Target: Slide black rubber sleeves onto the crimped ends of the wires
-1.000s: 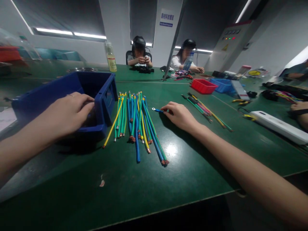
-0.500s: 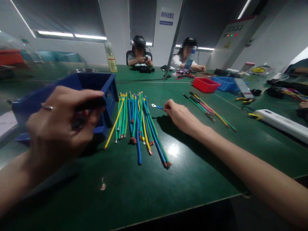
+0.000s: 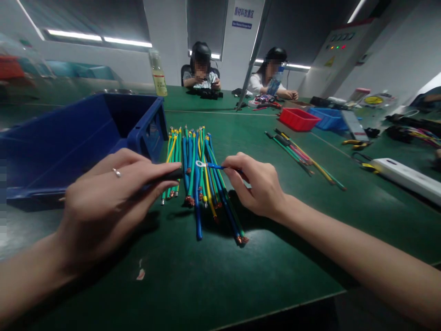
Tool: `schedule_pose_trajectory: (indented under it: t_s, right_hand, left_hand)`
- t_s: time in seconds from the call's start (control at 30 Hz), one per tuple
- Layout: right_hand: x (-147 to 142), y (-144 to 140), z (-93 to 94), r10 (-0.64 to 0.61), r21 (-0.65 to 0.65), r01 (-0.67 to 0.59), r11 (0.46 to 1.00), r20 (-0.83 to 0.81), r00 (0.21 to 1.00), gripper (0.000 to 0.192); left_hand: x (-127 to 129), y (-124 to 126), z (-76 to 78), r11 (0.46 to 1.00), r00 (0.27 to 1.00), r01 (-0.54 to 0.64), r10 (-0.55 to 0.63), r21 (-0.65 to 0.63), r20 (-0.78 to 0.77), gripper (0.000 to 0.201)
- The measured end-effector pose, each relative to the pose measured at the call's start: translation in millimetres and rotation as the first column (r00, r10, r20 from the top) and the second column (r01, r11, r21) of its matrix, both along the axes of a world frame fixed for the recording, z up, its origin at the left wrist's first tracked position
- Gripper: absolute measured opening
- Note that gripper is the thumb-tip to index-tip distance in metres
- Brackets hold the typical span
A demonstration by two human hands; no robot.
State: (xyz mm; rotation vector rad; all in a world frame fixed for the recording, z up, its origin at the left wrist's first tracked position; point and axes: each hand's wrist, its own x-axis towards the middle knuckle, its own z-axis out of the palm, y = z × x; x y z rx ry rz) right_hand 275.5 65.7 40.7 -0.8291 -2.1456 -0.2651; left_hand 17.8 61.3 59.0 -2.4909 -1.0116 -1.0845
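Observation:
My left hand (image 3: 106, 200), with a ring on one finger, pinches a short black tube (image 3: 173, 174) between thumb and fingertips. Facing it, my right hand (image 3: 253, 181) is closed round a blue wire (image 3: 214, 166) whose end carries a silver ring terminal (image 3: 200, 163) pointing left towards the tube. Tube and terminal are apart. The wire's other end is hidden in my fingers. Below and between the hands lies a spread of cut wires (image 3: 193, 188) in blue, green and yellow, several with bare copper ends facing me.
A blue bin (image 3: 62, 133) stands at the left. Right of the wires are a thinner wire bundle (image 3: 299, 154), a red tray (image 3: 299, 119), a blue tray (image 3: 327, 118) and a white power strip (image 3: 406, 177). Two people (image 3: 201, 69) sit across the green table (image 3: 289, 248).
My left hand has come right and lower, away from over the bin, with the black tube. The right hand has brought the terminal left and nearer, over the wires.

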Motion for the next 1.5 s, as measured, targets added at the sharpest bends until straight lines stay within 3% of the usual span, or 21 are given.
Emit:
schedule_pose_trajectory:
  t_s: [0.1,0.37,0.6,0.87,1.03,1.13,1.27,1.4,1.5]
  right_hand:
    - [-2,-3,2.7,0.011,0.049,-0.015,0.999,0.076,0.997,0.013]
    - [-7,-8,7.5,-0.087,0.129,0.067,0.989,0.156,0.984,0.017]
    - [-8,-13,5.9,0.004,0.212,-0.065,0.975,0.279,0.96,0.019]
    - [-11,-12,6.6,0.101,0.206,-0.156,0.966,0.256,0.961,0.016]
    - [-15,-14,3.7,0.171,0.046,-0.185,0.982,0.219,0.961,0.015]
    - [-18,-15,2.5,0.169,-0.007,-0.171,0.985,0.183,0.968,0.026]
    - [-16,-14,5.6,0.123,0.041,-0.133,0.99,0.192,0.974,0.02]
    - [-9,-12,10.8,0.104,0.093,-0.111,0.99,0.081,0.991,0.013]
    - [-7,-11,11.8,0.097,0.091,-0.099,0.991,0.024,0.995,0.011]
  left_hand:
    - [0,0,-3.6,0.997,1.0,-0.002,0.001,-0.077,-0.007,0.027]
    - [-2,4,-3.5,0.996,1.0,0.02,-0.02,-0.087,0.001,0.027]
    - [5,-3,-5.0,0.988,0.988,0.125,-0.133,-0.091,-0.083,0.032]
    - [9,-4,-4.8,0.985,0.976,0.169,-0.171,-0.022,-0.133,0.035]
    - [6,0,-10.6,0.977,0.959,0.21,-0.195,0.049,-0.207,0.032]
    - [5,2,-13.7,0.977,0.963,0.197,-0.177,0.084,-0.203,0.029]
    - [5,3,-12.8,0.98,0.958,0.178,-0.153,0.086,-0.242,0.03]
    - [4,-1,-5.7,0.991,0.979,0.13,-0.122,0.036,-0.164,0.035]
    - [5,-3,-2.8,0.988,0.979,0.154,-0.153,-0.006,-0.133,0.027]
